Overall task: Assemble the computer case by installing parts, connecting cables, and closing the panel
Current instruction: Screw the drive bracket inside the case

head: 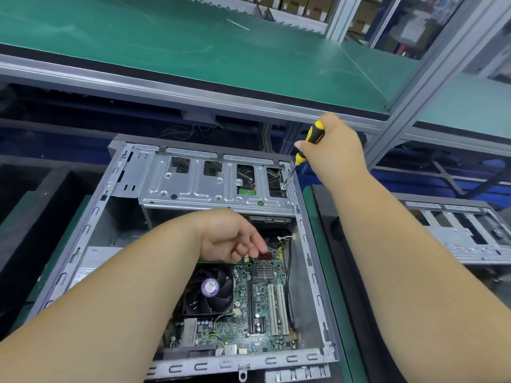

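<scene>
An open grey computer case (309, 261) lies on its side in front of me. Inside it sit a green motherboard (257, 308) and a black CPU fan (207, 293). A silver drive cage (210, 186) spans the case's far end. My right hand (334, 145) grips a yellow-and-black screwdriver (307, 146), whose tip touches a screw (284, 185) at the cage's right end. My left hand (229, 239) hovers over the motherboard below the cage, fingers loosely curled and holding nothing.
A second open case (459, 230) lies to the right beyond a green-edged black divider (331, 286). A green-matted shelf (193, 51) on an aluminium frame (431, 78) overhangs the far side. Black foam (33, 205) lies at the left.
</scene>
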`<state>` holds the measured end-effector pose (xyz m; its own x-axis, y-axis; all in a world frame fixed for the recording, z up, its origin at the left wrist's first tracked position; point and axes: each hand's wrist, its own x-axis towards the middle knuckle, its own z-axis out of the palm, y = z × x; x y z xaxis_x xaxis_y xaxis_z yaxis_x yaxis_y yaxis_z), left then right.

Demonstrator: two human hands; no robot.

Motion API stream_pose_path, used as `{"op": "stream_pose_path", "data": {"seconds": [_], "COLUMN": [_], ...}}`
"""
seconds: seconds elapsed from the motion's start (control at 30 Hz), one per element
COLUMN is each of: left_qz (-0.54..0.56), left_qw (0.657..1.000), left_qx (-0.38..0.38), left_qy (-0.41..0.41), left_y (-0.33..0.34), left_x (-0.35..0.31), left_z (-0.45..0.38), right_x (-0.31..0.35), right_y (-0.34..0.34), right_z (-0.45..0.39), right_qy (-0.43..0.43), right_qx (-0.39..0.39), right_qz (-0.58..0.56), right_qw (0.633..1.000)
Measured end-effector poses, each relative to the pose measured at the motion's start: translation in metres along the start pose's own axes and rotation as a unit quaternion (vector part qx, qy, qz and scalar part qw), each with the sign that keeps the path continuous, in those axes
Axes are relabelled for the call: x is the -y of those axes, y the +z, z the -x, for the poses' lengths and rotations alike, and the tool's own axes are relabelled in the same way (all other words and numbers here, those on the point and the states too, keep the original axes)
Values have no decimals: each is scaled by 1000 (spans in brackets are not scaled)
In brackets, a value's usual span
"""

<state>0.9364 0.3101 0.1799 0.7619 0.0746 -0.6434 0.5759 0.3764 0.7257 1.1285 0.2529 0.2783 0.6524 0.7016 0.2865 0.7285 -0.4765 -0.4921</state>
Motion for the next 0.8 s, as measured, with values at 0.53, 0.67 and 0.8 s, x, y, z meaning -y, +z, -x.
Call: {"op": "stream_pose_path", "data": {"seconds": [0.53, 0.67, 0.8], "left_qz": [321, 246, 158], "left_qw": [890, 904, 921], "left_qx": [-108, -159, -191], "left_qy": [304, 312, 300], "left_y": [2, 5, 11], "left_x": [-17, -16, -13], "left_z": [9, 5, 2], "right_x": [-4, -10, -9], "right_y": [-23, -21, -19], "right_z": [86, 99, 107], "right_qy": [58, 79, 87], "right_qx": [-107, -108, -117], "right_qz": [-380, -407, -424], "right_qw": [917, 904, 894]}}
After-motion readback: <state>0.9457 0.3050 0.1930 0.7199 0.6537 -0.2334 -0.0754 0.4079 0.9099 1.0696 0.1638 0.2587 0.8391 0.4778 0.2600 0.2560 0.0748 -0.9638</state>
